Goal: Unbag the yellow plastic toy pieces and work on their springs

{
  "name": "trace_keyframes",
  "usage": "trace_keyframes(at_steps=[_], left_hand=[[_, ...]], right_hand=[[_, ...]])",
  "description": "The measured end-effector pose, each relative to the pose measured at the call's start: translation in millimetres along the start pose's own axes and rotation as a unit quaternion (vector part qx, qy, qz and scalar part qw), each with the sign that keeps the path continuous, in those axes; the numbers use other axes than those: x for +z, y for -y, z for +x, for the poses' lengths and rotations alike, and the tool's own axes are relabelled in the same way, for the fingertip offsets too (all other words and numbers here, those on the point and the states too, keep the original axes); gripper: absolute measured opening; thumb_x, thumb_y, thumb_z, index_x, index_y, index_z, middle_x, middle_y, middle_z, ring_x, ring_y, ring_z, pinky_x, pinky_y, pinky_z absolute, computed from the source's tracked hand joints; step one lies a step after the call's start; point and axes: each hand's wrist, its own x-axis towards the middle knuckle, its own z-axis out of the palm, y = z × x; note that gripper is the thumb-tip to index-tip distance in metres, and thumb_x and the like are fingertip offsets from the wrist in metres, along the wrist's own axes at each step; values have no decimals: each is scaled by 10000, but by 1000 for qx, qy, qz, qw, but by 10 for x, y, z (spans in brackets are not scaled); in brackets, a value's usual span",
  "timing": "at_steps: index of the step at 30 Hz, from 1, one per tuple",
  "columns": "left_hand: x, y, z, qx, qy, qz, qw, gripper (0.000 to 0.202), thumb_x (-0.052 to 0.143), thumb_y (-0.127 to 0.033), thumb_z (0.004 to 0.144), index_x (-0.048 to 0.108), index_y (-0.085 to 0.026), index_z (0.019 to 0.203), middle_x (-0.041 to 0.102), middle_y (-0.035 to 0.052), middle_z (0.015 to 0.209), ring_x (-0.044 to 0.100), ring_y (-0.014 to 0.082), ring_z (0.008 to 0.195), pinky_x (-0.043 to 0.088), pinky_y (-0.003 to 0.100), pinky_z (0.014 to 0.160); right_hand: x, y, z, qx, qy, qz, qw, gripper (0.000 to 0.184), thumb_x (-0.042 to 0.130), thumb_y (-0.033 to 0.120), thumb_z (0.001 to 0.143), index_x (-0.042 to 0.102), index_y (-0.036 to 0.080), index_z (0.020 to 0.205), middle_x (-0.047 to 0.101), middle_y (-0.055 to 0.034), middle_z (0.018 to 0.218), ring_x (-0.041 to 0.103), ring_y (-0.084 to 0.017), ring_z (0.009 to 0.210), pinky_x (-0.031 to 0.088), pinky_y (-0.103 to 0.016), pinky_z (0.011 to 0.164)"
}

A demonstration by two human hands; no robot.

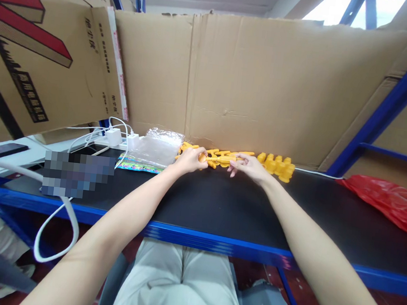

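Both my arms reach across the black shelf top (219, 207) to its far edge. My left hand (189, 160) is closed on the left end of a long yellow plastic piece (220, 160). My right hand (248, 167) pinches the same piece at its right end. More yellow plastic parts (225, 153) lie in a row just behind it against the cardboard wall. A cluster of small yellow pieces (278, 166) sits right of my right hand.
A clear plastic bag (156, 147) over a colourful card lies left of my hands. White chargers (119, 139) and cables trail at the left. A red plastic bag (387, 203) rests at the right. Cardboard (269, 82) walls the back. A blue rail (194, 236) edges the front.
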Motion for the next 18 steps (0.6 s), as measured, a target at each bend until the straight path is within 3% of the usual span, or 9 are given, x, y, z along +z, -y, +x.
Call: trace_keyframes(at_steps=[8, 14, 18], left_hand=[[16, 19, -4, 0, 1, -2, 1000, 264, 644, -268, 691, 632, -192, 943, 617, -14, 672, 535, 134, 617, 362, 230, 605], [13, 32, -1, 2, 10, 6, 1000, 256, 630, -269, 715, 622, -195, 960, 616, -10, 682, 550, 144, 633, 391, 246, 629], [-6, 24, -16, -7, 14, 7, 1000, 404, 586, -348, 787, 554, -220, 1168, 648, 17, 787, 597, 170, 712, 442, 291, 696]], right_hand=[[17, -37, 11, 13, -1, 0, 1000, 475, 751, 504, 673, 543, 181, 952, 694, -40, 690, 635, -164, 520, 515, -320, 637], [55, -71, 22, 53, 17, 81, 995, 507, 770, 530, 630, 519, 190, 910, 668, -23, 712, 598, -119, 547, 479, -271, 581], [35, -55, 40, 40, -12, 118, 992, 490, 776, 523, 613, 520, 199, 878, 624, 11, 688, 551, -96, 539, 463, -262, 566]])
